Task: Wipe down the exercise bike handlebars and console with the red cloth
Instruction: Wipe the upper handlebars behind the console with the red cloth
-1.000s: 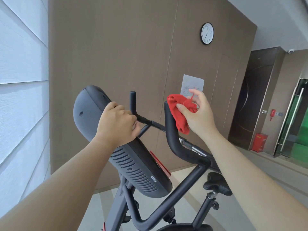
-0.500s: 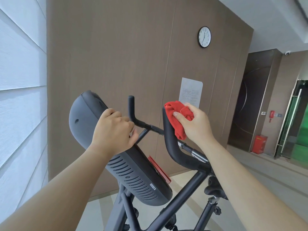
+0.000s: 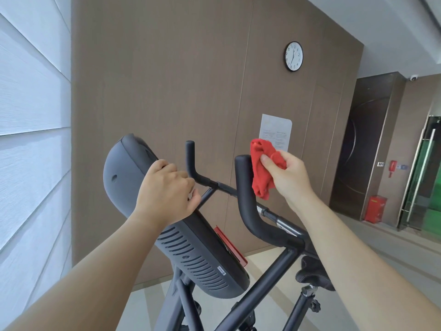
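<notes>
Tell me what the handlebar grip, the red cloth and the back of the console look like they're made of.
Handlebar grip: matte black foam or rubber padding, probably; thick, rounded end, no shine.
Red cloth: soft fabric, maybe microfibre; it bunches and folds.
Console back: moulded grey plastic, it seems; matte, with vent slots.

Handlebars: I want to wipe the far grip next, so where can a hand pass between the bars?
Open gap: between the far grip and the near grip, above the crossbar. Crowded: left of the far grip, where the left hand holds the console; right of the near grip, where the right hand holds the red cloth.
</notes>
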Demonstrator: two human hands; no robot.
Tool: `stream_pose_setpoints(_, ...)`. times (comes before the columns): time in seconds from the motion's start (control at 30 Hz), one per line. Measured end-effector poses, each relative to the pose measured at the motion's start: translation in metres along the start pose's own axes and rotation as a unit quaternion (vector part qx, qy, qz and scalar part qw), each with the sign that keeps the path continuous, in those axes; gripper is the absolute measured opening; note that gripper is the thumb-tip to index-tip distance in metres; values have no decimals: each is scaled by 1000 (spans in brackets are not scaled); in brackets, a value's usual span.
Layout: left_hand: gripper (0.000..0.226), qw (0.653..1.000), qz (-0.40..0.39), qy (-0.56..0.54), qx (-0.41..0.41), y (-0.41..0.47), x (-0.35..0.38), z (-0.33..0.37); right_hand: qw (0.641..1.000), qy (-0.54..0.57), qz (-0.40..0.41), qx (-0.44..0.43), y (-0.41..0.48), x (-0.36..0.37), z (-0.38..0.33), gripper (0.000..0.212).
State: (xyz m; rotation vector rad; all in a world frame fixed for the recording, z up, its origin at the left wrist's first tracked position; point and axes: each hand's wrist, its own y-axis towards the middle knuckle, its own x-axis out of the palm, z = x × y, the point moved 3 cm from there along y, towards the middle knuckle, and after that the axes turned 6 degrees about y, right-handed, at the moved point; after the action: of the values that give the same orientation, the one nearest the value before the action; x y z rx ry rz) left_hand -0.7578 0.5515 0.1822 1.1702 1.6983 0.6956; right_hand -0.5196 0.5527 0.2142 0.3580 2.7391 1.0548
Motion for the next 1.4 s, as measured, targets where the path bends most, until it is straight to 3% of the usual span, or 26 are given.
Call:
stream_pose_setpoints(0.13,44,1000,-4,0,3,0,0,0,996,-46,-69,17,-9,15,9,18)
stream_pose_setpoints(0.27,44,1000,4,2,-2,0,1,0,989,-93,-80,77,-30,1,38,56)
stream_pose_setpoints(0.33,45,1000,7,4,-8,1,1,0,985,-65,-81,138,-38,-3,50,82)
stream_pose_setpoints(0.4,46,1000,4,6,-9,0,2,0,983,-9,-68,172,-42,-1,50,95)
stream_pose_setpoints(0.47,48,1000,0,6,-6,0,3,0,985,32,-54,159,-39,1,46,88)
stream_pose_setpoints(0.6,48,1000,0,8,-5,0,3,1,985,120,-70,106,-30,5,33,51)
stream_pose_setpoints(0.7,49,1000,-2,9,-5,0,2,1,987,125,-80,63,-24,5,26,24)
stream_pose_setpoints(1.0,45,1000,-1,12,-14,0,1,1,997,-8,-74,-37,-54,2,39,46)
stream_pose_setpoints(1.13,45,1000,-3,18,-14,-1,1,2,991,-20,-133,-14,-69,-8,46,41)
stream_pose_setpoints(1.27,46,1000,-9,22,-10,0,0,1,987,-54,-151,15,-67,-7,40,59)
stream_pose_setpoints(1.33,45,1000,-9,25,-10,1,0,1,991,-34,-129,32,-68,-2,44,68)
stream_pose_setpoints(1.4,44,1000,-8,25,-10,1,1,2,994,-40,-94,41,-73,2,50,63)
